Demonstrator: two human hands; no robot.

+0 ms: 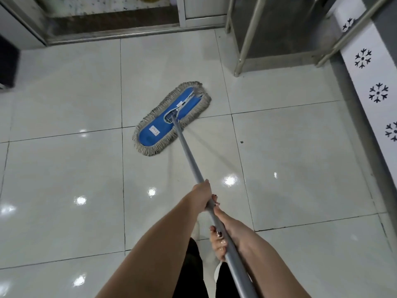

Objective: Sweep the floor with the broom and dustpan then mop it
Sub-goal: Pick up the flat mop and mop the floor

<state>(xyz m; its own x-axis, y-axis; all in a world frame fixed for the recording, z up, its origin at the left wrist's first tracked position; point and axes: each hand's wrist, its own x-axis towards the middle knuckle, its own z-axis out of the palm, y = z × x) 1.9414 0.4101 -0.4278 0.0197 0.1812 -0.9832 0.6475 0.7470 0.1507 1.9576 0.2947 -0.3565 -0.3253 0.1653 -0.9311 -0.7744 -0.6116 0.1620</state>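
Observation:
A flat mop head point(171, 119), blue on top with a grey string fringe, lies slanted on the glossy white tiled floor point(64, 168) near the middle of the view. Its grey metal handle point(189, 155) runs down and to the right towards me. My left hand point(204, 195) grips the handle higher up the pole. My right hand point(223, 237) grips it just below, with the fingers curled round it. No broom or dustpan is in view.
A metal door sill point(129, 34) runs along the far wall. A steel frame with tubular legs point(249, 35) stands at the back right. A white panel with cut-out patterns point(373, 87) lines the right side. A dark object point(8, 63) sits at the left edge.

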